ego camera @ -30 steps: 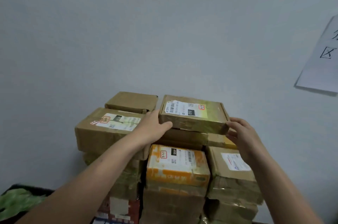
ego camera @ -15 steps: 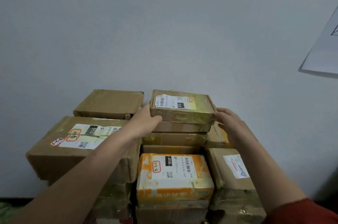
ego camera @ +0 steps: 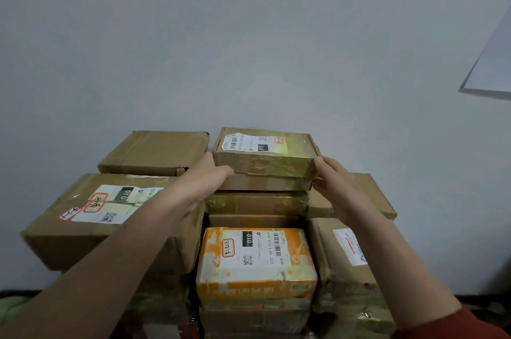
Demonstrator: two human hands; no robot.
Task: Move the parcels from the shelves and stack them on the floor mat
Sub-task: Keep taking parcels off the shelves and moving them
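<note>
The top parcel (ego camera: 265, 156) hides the fingers of the left hand (ego camera: 204, 183). The white sheet (ego camera: 495, 67) on the wall runs off the right edge. The lowest boxes (ego camera: 254, 319) are cut by the bottom edge.

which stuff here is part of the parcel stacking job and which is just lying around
Job: flat brown cardboard parcel with a white label, held by left hand and right hand; orange-and-white taped parcel; large brown labelled box; plain brown flat box.
Lying about: white paper sheet on the wall; green item at bottom left.
</note>
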